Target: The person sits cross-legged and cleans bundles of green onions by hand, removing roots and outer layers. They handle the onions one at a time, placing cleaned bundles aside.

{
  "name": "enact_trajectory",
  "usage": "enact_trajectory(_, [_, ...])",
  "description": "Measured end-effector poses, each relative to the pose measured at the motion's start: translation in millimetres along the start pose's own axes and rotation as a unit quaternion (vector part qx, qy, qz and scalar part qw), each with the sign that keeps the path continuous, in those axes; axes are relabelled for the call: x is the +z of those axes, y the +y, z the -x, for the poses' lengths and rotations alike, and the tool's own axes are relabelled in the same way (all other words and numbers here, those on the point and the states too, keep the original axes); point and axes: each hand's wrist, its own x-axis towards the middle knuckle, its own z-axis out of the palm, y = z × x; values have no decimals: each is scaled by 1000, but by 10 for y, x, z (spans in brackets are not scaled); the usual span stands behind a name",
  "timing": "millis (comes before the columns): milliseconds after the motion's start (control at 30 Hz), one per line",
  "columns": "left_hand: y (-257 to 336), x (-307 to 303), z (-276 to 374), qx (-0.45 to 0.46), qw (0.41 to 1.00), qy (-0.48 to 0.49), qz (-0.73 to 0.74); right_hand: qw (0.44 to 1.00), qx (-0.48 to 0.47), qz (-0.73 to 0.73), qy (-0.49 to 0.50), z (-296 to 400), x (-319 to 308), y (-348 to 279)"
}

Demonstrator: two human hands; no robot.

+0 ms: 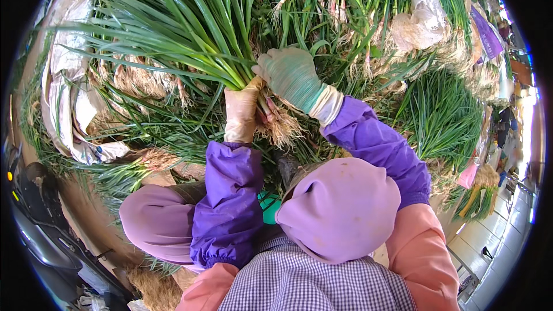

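A large bunch of green garlic (pixel 233 69), with long flat leaves fanning up and to the left, stands in front of me. My left hand (pixel 242 106), in a tan glove, is shut around its lower stalks. Below that grip hang reddish stem bases and pale stringy roots (pixel 283 127). My right hand (pixel 293 77), in a green and white glove, is at the right side of the stalks, its fingertips close to my left thumb. Whether its fingers pinch anything is hidden.
Piles of loose green garlic (pixel 440 112) surround me. A white plastic sack (pixel 108 151) lies at left, and a plastic wrapping (pixel 421 21) at upper right. A small rooted bunch (pixel 151 162) lies by my knee (pixel 157 224). A dark vehicle (pixel 47 233) stands at far left.
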Motion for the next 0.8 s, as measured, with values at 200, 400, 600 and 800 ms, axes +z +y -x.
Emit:
enact_trajectory(200, [-186, 23, -66, 49, 997, 61, 22, 984, 139, -74, 86, 51, 300, -94])
enact_trajectory(400, [69, 102, 203, 45, 996, 73, 31, 933, 354, -35, -53, -58, 212, 410])
enact_trajectory(600, [214, -146, 128, 102, 993, -54, 15, 794, 398, -413, 201, 435, 10, 1430])
enact_trajectory(800, [652, -524, 132, 115, 960, -159, 200, 819, 432, -375, 51, 827, -477, 1369])
